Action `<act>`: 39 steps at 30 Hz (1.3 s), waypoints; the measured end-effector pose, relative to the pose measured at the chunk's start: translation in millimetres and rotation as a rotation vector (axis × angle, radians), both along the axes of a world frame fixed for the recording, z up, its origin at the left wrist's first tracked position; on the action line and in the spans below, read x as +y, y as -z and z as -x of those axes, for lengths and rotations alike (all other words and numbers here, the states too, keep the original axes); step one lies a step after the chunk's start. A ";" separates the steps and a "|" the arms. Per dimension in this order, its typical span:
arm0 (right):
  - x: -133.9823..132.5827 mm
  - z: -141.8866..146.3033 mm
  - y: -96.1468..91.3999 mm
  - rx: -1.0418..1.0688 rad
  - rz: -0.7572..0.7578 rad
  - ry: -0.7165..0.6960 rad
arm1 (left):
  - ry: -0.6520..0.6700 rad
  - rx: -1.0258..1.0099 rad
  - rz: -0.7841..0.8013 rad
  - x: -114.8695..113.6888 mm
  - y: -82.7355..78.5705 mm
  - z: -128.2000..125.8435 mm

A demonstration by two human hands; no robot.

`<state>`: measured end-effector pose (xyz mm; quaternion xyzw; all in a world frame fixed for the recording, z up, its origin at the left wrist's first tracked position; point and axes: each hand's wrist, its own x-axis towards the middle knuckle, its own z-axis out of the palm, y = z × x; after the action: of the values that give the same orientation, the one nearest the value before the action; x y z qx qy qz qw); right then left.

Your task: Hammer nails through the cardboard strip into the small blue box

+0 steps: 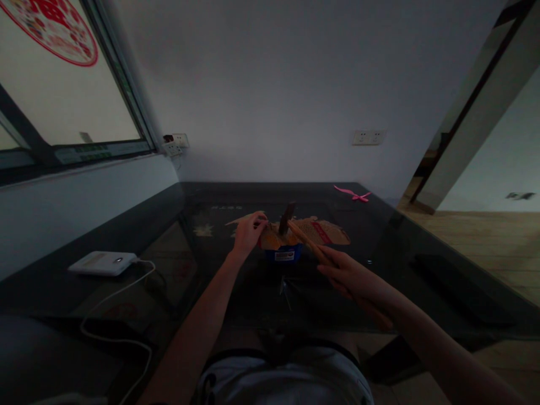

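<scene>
A small hammer with a wooden handle [304, 239] and a dark head [287, 218] rests its head on a brown wooden piece [274, 239] that lies over a small blue box [283, 255] on the dark glass table [379, 247]. My right hand [352, 275] is closed round the hammer's handle, to the right of the box. My left hand [248, 229] pinches something small at the left edge of the brown piece; I cannot make out what. A flat brown sheet with a red patch [327, 230] lies just behind.
A white power bank [103, 262] with a white cable [122, 332] lies on the table's left. A pink bit [353, 194] lies at the far right corner. A window [63, 112] is on the left, wall sockets [368, 136] behind, a doorway [476, 140] at right.
</scene>
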<state>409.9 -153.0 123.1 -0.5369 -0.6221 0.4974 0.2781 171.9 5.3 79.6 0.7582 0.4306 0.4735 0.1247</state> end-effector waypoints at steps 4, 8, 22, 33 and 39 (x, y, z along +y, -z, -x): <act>-0.3 0.4 -0.8 0.001 -0.002 0.000 | 0.017 -0.002 0.017 1.2 -0.4 -0.2; -0.8 0.4 -1.7 -0.007 -0.001 -0.002 | 0.009 -0.012 0.056 4.4 0.2 -0.7; -0.7 0.0 -1.0 -0.001 -0.005 -0.011 | -0.022 -0.001 0.065 6.0 1.1 -0.6; -2.0 0.6 -0.9 0.002 -0.008 -0.008 | -0.047 -0.041 0.021 3.9 -1.7 -2.9; -1.2 -0.1 -0.3 0.010 -0.020 -0.019 | -0.064 -0.041 -0.001 4.9 0.4 -3.0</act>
<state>410.0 -154.2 123.3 -0.5257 -0.6309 0.4963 0.2816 174.9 10.2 79.2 0.7341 0.4518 0.4930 0.1179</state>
